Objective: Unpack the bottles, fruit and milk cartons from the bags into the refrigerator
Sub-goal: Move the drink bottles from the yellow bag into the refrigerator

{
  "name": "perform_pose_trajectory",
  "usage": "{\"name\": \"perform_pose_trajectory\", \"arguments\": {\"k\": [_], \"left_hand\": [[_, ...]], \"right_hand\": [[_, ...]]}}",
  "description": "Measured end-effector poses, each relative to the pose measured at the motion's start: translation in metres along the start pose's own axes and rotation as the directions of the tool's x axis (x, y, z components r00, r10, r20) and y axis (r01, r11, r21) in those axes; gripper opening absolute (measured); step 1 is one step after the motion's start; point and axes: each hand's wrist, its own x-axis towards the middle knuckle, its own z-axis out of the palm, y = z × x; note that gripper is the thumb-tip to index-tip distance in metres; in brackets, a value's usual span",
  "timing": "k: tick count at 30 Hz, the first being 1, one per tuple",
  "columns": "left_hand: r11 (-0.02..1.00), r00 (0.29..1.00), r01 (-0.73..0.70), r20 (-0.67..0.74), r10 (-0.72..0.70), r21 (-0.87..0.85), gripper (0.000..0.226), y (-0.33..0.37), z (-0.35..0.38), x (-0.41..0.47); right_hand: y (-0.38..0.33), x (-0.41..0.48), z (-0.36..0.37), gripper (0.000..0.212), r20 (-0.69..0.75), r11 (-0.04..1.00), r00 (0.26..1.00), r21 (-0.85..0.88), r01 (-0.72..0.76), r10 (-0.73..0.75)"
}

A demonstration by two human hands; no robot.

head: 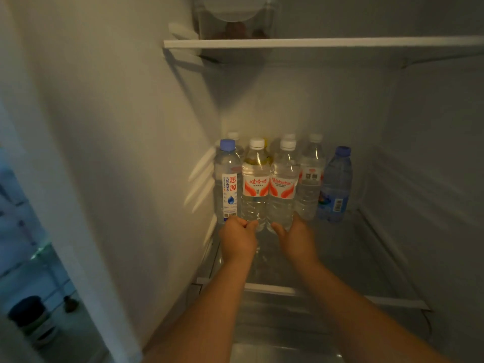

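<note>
Fridge shelf (pixel 348 247): bottles (pixel 256 189), container (pixel 235 24) overhead

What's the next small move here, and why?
Probably let go and draw both hands back. The right hand grips the foot of the right red-label bottle. The left hand is curled at the foot of the left red-label bottle. Both stand upright on the shelf, level with the blue-capped bottle beside them.

Left hand (pixel 238 241) grips red-label bottle (pixel 255 187) base — right hand (pixel 297 238) grips neighbouring bottle (pixel 282 189).
</note>
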Motion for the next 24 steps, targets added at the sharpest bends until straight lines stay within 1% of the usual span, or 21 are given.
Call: {"name": "perform_pose_trajectory", "arguments": {"k": [3,8,9,10,12,13,14,15,16,17,18,19,20,21,22,24], "left_hand": [[1.0,1.0,0.01,-0.014,-0.01,0.007,0.027,-0.002,0.004,0.004],[1.0,1.0,-0.004,-0.005,0.004,0.008,0.023,-0.002,0.004,0.003],[1.0,1.0,0.004,-0.002,-0.004,0.008,0.022,0.0,0.002,0.002],[1.0,1.0,0.014,0.007,-0.014,-0.002,0.022,0.002,-0.001,0.0],[0.999,0.998,0.0,0.063,0.003,-0.044,0.02,0.005,-0.007,-0.007],[0.998,0.994,-0.032,0.1,0.037,-0.055,0.019,0.006,-0.012,-0.016],[0.994,0.988,-0.094,0.121,0.1,-0.057,0.019,0.005,-0.018,-0.027],[0.98,0.975,-0.196,0.103,0.197,-0.02,0.017,0.002,-0.024,-0.039],[0.945,0.947,-0.318,0.058,0.314,0.077,0.014,-0.005,-0.03,-0.052],[0.883,0.906,-0.416,0.017,0.423,0.217,0.01,-0.015,-0.036,-0.066],[0.81,0.862,-0.475,-0.004,0.508,0.344,0.009,-0.025,-0.042,-0.082],[0.744,0.82,-0.515,-0.008,0.572,0.426,0.013,-0.038,-0.048,-0.097],[0.69,0.78,-0.554,0.001,0.626,0.466,0.019,-0.052,-0.053,-0.111],[0.647,0.748,-0.59,0.025,0.663,0.482,0.028,-0.069,-0.057,-0.122],[0.609,0.73,-0.614,0.069,0.68,0.503,0.038,-0.088,-0.06,-0.133],[0.552,0.741,-0.615,0.173,0.648,0.564,0.063,-0.117,-0.067,-0.15]], "right_hand": [[0.005,0.006,0.005,0.058,-0.016,0.999,1.0,-0.052,-0.017,0.016],[-0.001,0.002,0.0,0.063,-0.018,0.998,1.0,-0.063,-0.025,0.024],[-0.004,0.0,-0.003,0.067,-0.02,0.999,1.0,-0.044,-0.023,0.022],[-0.012,-0.004,-0.009,0.077,-0.017,0.999,0.999,0.0,-0.039,0.039],[-0.021,-0.015,-0.022,0.095,-0.03,0.983,0.996,0.167,-0.074,0.08],[-0.023,-0.023,-0.03,0.096,-0.037,0.966,0.997,0.251,-0.062,0.074],[-0.026,-0.035,-0.038,0.091,-0.043,0.952,0.997,0.304,-0.043,0.059],[-0.027,-0.048,-0.044,0.08,-0.052,0.947,0.998,0.32,-0.008,0.026],[-0.028,-0.065,-0.051,0.069,-0.069,0.955,0.998,0.296,0.028,-0.008],[-0.026,-0.082,-0.055,0.058,-0.112,0.969,0.993,0.238,0.073,-0.047],[-0.023,-0.1,-0.059,0.05,-0.182,0.981,0.978,0.142,0.131,-0.104],[-0.02,-0.118,-0.06,0.046,-0.248,0.983,0.954,0.022,0.182,-0.171],[-0.018,-0.138,-0.061,0.046,-0.283,0.974,0.934,-0.118,0.192,-0.219],[-0.013,-0.159,-0.059,0.047,-0.292,0.948,0.919,-0.252,0.192,-0.264],[-0.005,-0.179,-0.055,0.05,-0.285,0.915,0.914,-0.364,0.174,-0.288],[0.008,-0.217,-0.048,0.059,-0.24,0.868,0.926,-0.473,0.15,-0.29]]}}
